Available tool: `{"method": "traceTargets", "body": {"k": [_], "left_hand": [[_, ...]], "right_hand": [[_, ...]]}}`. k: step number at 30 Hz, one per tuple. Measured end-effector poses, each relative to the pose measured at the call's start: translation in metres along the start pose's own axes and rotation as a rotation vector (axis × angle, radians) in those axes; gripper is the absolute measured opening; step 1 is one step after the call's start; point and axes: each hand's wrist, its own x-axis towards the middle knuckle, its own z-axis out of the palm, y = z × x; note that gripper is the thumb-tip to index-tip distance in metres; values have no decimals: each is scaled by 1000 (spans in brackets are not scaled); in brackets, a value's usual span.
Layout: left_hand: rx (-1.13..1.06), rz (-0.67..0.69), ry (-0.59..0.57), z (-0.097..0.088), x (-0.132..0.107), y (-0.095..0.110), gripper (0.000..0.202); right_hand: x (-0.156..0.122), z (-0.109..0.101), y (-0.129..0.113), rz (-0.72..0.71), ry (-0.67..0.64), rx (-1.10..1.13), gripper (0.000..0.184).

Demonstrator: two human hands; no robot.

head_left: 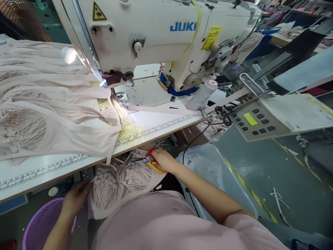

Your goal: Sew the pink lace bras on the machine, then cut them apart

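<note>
A pale pink lace bra lies across my lap, below the table's front edge. My right hand grips a pair of scissors with red and orange handles. Their blades point left, over the top of the right-hand lace cup. At the bra's left end, my left hand is closed on the fabric edge, its fingertips partly hidden. Thin straps run from the bra up toward the table edge.
A white JUKI sewing machine stands on the table, with pink bras piled left of its needle. A thread cone and control panel are right. Below are a purple basket and clear plastic bin.
</note>
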Motion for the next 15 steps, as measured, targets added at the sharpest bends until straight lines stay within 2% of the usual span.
{"method": "traceTargets", "body": {"k": [5, 7, 12, 15], "left_hand": [[-59, -66, -18, -28, -2, 13, 44], [-84, -59, -52, -31, 1, 23, 45], [-74, 0, -121, -25, 7, 46, 48], [-45, 51, -138, -41, -4, 52, 50]], "right_hand": [[-11, -9, 9, 31, -54, -7, 17], [-17, -15, 16, 58, -33, -9, 16], [-33, -33, 29, 115, 37, -6, 13], [-44, -49, 22, 78, 49, 16, 10]]}}
